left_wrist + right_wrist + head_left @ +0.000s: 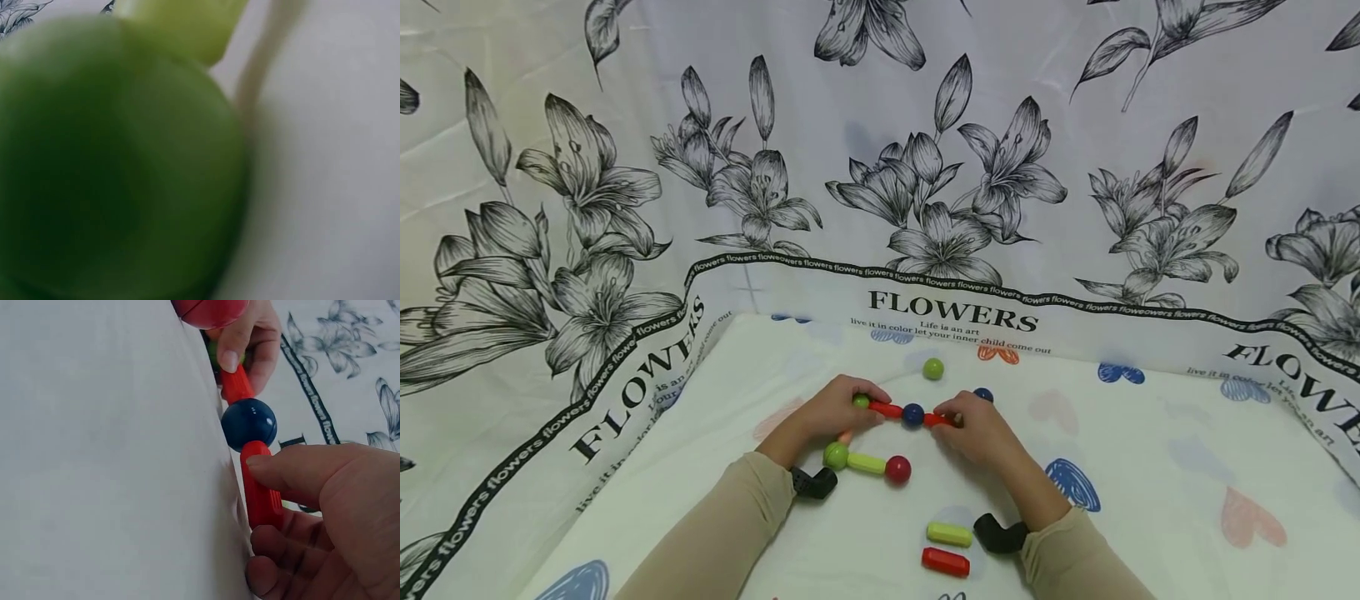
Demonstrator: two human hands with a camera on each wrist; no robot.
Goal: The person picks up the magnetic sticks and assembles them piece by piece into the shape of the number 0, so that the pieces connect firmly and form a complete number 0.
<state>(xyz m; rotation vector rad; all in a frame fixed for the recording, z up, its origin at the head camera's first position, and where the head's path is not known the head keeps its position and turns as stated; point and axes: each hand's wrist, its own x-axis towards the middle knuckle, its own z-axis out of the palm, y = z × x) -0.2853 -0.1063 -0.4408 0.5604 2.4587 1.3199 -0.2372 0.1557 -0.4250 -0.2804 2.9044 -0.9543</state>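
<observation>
A dark blue ball [913, 415] joins two red rods end to end, between my hands. My left hand [831, 410] pinches the left red rod [889, 410] near a green ball [861, 402] at its outer end. The right red rod [259, 487] sits between the thumb and fingers of my right hand [983, 427]. An orange rod [846, 437], mostly hidden by the left hand, reaches down to a second green ball [119, 169]. From that ball a yellow-green rod [867, 463] leads to a dark red ball [898, 469]. The left wrist view is largely blocked by the green ball.
Beyond the hands lies a loose green ball [933, 368]; another blue ball [983, 395] is partly behind the right hand. Nearer are a loose yellow-green rod [949, 534] and a red rod [946, 562]. A flower-printed curtain [820, 287] borders the white patterned cloth [1150, 500].
</observation>
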